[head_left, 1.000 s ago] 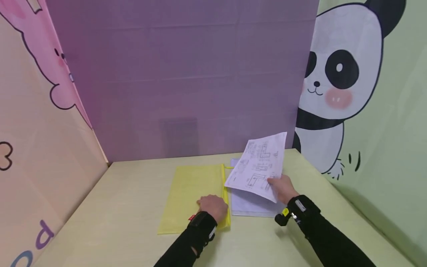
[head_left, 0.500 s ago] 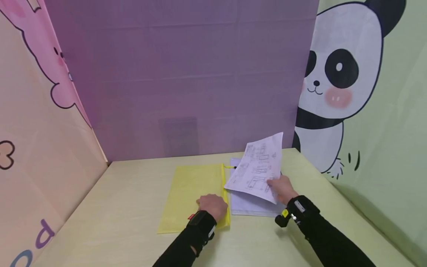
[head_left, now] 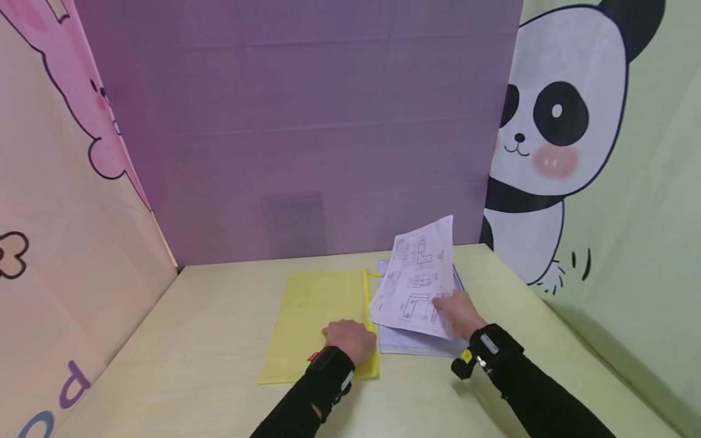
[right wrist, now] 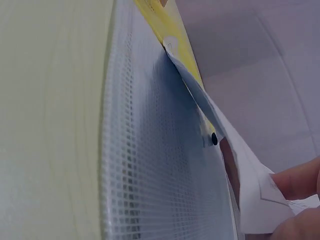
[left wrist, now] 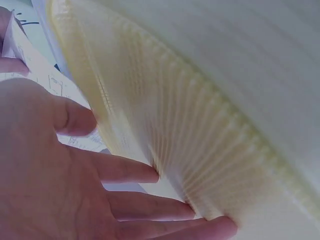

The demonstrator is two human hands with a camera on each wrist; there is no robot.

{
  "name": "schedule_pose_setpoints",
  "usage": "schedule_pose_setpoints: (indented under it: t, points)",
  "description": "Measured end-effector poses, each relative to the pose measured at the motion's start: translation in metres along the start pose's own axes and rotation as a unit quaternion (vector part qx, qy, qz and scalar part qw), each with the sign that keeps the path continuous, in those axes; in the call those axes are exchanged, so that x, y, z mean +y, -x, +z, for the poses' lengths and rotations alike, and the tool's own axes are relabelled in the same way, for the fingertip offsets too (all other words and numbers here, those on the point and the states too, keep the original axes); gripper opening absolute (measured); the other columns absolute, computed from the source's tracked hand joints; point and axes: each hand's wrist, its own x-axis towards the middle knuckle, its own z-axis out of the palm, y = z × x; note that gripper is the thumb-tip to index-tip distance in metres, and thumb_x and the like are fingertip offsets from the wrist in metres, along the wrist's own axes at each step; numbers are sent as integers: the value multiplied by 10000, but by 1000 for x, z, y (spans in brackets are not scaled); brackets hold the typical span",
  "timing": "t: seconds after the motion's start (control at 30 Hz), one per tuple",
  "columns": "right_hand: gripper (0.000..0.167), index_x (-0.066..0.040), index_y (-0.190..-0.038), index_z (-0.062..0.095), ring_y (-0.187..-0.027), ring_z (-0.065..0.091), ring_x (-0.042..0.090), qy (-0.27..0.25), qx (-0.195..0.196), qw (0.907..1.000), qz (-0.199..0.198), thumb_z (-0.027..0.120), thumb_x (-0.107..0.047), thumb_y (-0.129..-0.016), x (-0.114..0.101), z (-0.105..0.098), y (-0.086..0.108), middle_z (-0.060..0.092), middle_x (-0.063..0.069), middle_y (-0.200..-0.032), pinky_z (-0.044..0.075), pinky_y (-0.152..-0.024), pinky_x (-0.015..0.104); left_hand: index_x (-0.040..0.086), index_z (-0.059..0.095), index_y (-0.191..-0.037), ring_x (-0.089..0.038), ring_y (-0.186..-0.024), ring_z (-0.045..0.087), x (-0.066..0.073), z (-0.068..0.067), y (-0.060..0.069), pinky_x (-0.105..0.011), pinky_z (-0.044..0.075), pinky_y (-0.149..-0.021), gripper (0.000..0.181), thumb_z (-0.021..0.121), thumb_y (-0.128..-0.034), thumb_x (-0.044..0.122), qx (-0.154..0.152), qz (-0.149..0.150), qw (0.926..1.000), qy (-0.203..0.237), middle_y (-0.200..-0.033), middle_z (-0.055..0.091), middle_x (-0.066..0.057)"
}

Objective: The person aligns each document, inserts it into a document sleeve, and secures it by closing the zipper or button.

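Observation:
A yellow mesh document bag [head_left: 312, 304] lies flat on the table, a small red tag [head_left: 313, 356] at its lower part. On its right side rests my left hand [head_left: 352, 339]; in the left wrist view its fingers [left wrist: 130, 167] are fairly straight and touch the mesh, and the thumb is at the bag's edge. My right hand [head_left: 459, 310] pinches a white sheet of paper [head_left: 418, 274] printed with line drawings, tilted up at its far end. Beneath the sheet lies a pale purple mesh bag [head_left: 416, 344], mostly covered; the right wrist view shows its mesh [right wrist: 160, 165] close up.
The pale wooden table [head_left: 219, 340] ends at a purple cloth backdrop [head_left: 328, 121]. A panda-printed wall [head_left: 569, 134] stands on the right, and a peach-coloured printed one [head_left: 82, 261] on the left. A yellow cord [head_left: 375, 274] runs from the yellow bag's upper right corner.
My right hand has shifted slightly left with the sheet, whose lower edge has come down a little nearer to me. The left hand and the yellow bag look almost unmoved.

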Motion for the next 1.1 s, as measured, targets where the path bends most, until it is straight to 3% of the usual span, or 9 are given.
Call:
schedule_pose_setpoints:
  t: [0.17, 0.47, 0.67, 0.93, 1.1]
  points:
    - [519, 76, -1494, 378, -1071, 656, 342, -22, -9, 9999, -122, 520, -95, -1025, -2, 1, 1, 559, 292, -1334, 561, -801, 359, 80, 671, -752, -268, -783, 562, -2, -3, 5, -461, 469, -786, 611, 514, -946, 637, -10, -26, 10000, 20, -782, 603, -87]
    - [520, 27, -1522, 373, -1097, 649, 341, -103, 86, 9998, -142, 508, -118, -1041, 0, 3, -4, 562, 269, -1357, 555, -819, 368, 102, 597, -673, -254, -705, 520, -4, -5, 3, -388, 434, -703, 472, 486, -1000, 424, -219, -28, 9997, 111, -670, 485, -60]
    - [527, 46, -1518, 371, -1147, 623, 360, -396, 34, 9990, -194, 516, -94, -1032, -3, 8, -4, 536, 286, -1390, 540, -839, 370, 104, 603, -669, -243, -701, 521, -5, 0, 1, -403, 467, -726, 491, 494, -988, 461, -51, 3, 10000, -43, -687, 529, -61]
    - [554, 96, -1494, 345, -1152, 579, 379, -16, -96, 9999, 76, 549, -110, -1021, -7, 11, 3, 507, 294, -1365, 513, -900, 426, 103, 596, -644, -204, -609, 503, -5, 0, 3, -330, 421, -625, 532, 491, -984, 498, 127, -54, 9998, -165, -626, 490, -37]
    - [565, 87, -1501, 333, -1146, 566, 376, 23, -249, 9996, 94, 550, -124, -1025, -5, 7, 6, 489, 294, -1386, 499, -914, 440, 99, 593, -619, -186, -578, 505, -8, -1, 6, -321, 464, -580, 580, 477, -993, 527, 390, 53, 9989, -249, -608, 515, -38]
